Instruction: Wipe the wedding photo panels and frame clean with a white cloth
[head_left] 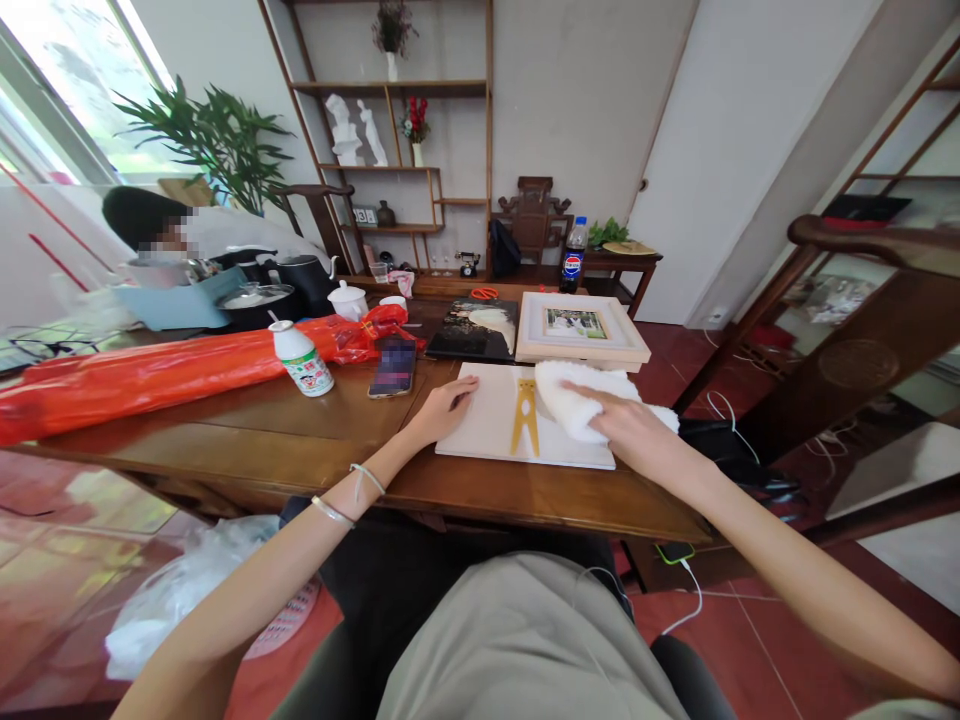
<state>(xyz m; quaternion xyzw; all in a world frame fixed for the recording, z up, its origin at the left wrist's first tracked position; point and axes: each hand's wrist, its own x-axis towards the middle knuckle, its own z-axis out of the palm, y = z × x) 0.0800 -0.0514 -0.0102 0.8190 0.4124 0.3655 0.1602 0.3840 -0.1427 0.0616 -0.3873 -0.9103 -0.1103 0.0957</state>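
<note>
A flat white board (491, 425) lies on the wooden table in front of me, near its edge. My left hand (444, 408) holds the board at its left side, fingers bent against it. On the board rests a yellow A-shaped piece (526, 412), seemingly flat. To its right, my right hand (622, 418) grips a fluffy white towel (574, 400), pressing it on the board's right part with the index finger stretched along it. Past the towel sits a pale picture frame (630, 343) with a small photo. A dark picture with a white shape (487, 322) lies left of it.
On the left are a long red plastic-wrapped bundle (172, 372), a white bottle (304, 358) and a phone (392, 368). A cola bottle (574, 255) stands at the back. Another person (247, 232) leans over behind a blue bin (176, 305). A wooden chair (847, 350) stands right.
</note>
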